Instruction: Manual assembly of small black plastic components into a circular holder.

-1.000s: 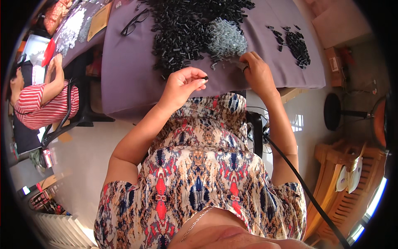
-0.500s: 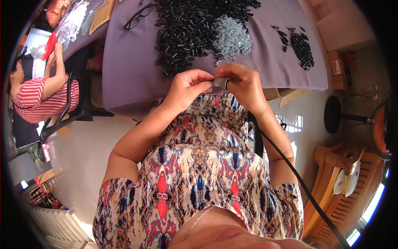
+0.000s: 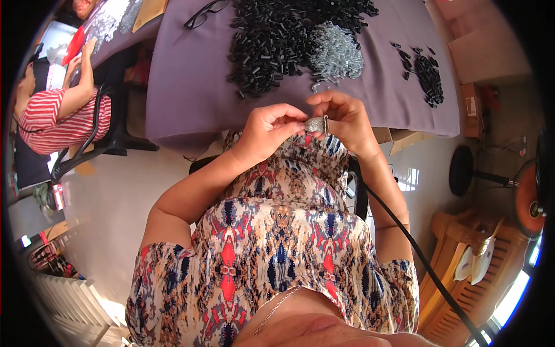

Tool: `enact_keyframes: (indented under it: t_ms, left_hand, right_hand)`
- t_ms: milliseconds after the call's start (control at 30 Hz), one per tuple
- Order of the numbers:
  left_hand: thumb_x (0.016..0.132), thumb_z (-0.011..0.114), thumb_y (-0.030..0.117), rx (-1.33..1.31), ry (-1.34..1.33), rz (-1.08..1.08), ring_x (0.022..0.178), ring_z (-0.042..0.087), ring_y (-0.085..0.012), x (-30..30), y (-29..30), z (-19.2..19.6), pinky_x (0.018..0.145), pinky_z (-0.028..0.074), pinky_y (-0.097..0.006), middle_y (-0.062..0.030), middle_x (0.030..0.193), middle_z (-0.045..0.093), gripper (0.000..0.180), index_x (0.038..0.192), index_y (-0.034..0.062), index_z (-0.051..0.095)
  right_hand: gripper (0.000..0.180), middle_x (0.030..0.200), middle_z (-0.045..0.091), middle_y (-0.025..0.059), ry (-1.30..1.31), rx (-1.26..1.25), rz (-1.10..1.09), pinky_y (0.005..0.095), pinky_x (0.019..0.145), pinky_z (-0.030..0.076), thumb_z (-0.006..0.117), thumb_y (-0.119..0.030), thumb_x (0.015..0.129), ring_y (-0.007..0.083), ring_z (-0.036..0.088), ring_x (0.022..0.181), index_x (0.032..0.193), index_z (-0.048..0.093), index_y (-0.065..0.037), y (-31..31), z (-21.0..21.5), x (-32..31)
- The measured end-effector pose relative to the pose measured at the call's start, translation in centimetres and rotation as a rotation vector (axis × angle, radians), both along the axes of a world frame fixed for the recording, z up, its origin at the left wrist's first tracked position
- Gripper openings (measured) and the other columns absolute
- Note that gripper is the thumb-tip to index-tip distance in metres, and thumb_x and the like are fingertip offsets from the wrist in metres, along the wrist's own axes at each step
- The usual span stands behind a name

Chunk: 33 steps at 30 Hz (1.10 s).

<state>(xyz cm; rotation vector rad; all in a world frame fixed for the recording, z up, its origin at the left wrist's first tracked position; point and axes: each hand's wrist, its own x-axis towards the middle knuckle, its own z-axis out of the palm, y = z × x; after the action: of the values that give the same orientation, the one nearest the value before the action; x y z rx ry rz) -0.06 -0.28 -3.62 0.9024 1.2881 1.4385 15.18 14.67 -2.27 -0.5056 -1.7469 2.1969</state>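
Observation:
My left hand [image 3: 267, 130] is closed in a pinch, its thumb and fingertips against the end of a small silvery-grey piece [image 3: 315, 125] with a dark edge. On the other side, my right hand [image 3: 350, 122] is curled around that piece, thumb below and fingers bent over it. Anything tiny between the left fingertips is too small to make out. Both hands are just off the near edge of the table, above my lap. Beyond them lie a large heap of short black tubular parts [image 3: 269, 55] and a pile of small clear parts [image 3: 337, 52].
A smaller group of black parts [image 3: 429, 78] lies right on the purple tablecloth [image 3: 191, 87]. Glasses [image 3: 205, 14] rest at the far left. A co-worker in a striped top [image 3: 66, 121] sits left. A black cable [image 3: 416, 248] runs past my right arm; a fan [image 3: 526, 199] stands right.
In the picture, the hands and silvery piece sit slightly farther right and lower. The table's contents shift the same way as the view turns. The grip looks much the same.

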Motion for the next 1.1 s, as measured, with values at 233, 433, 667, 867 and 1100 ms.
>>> enact_keyframes:
  t_ms: [233,433,667,867,1100]
  left_hand:
    - [0.091,0.062,-0.001,0.062,-0.13,-0.011,0.088,0.068,-0.0156,0.1,0.0,0.0,0.081,0.057,-0.029,-0.0115,0.098,0.07,0.015,0.106,-0.0055,0.064]
    - [0.092,0.062,0.002,-0.013,-0.345,-0.096,0.085,0.069,-0.0163,0.0,-0.9,0.2,0.079,0.057,-0.029,-0.0125,0.097,0.07,0.016,0.106,-0.0038,0.065]
    - [0.093,0.064,0.007,-0.023,-0.214,0.111,0.08,0.069,-0.0149,-2.3,-1.3,-0.7,0.074,0.057,-0.028,-0.011,0.096,0.071,0.02,0.111,-0.0008,0.066]
    - [0.093,0.064,0.007,-0.074,-0.196,0.146,0.081,0.069,-0.0147,-2.8,-1.6,-0.8,0.074,0.057,-0.028,-0.0102,0.096,0.072,0.02,0.112,0.0006,0.067]
    - [0.093,0.064,0.008,-0.09,-0.204,0.133,0.081,0.069,-0.0135,-2.6,-1.0,-0.5,0.073,0.056,-0.027,-0.0095,0.096,0.072,0.019,0.111,0.0016,0.067]
  right_hand:
    - [0.039,0.084,0.064,0.0044,0.145,-0.16,0.08,0.0209,0.059,0.054,0.072,0.001,0.084,0.0106,0.065,0.071,0.12,0.056,0.006,-0.1,-1.0,-0.5]
    - [0.039,0.086,0.065,0.0039,0.111,-0.17,0.19,0.02,0.062,0.052,0.074,-0.008,0.086,0.0086,0.064,0.075,0.119,0.058,0.005,-0.6,-1.3,-1.0]
    - [0.016,0.088,0.068,0.0038,-0.106,0.415,-0.094,0.03,0.066,0.053,0.063,-0.007,0.09,0.0169,0.066,0.078,0.104,0.067,0.0,4.2,2.1,-4.1]
    - [0.018,0.093,0.065,0.0111,-0.21,1.247,-0.11,0.0416,0.074,0.051,0.059,0.001,0.078,0.0345,0.064,0.086,0.093,0.068,-0.005,7.9,3.2,-3.9]
    - [0.021,0.095,0.064,0.0102,-0.352,1.481,0.196,0.0436,0.075,0.051,0.058,0.005,0.075,0.0342,0.064,0.087,0.093,0.066,-0.005,7.2,2.2,-4.7]
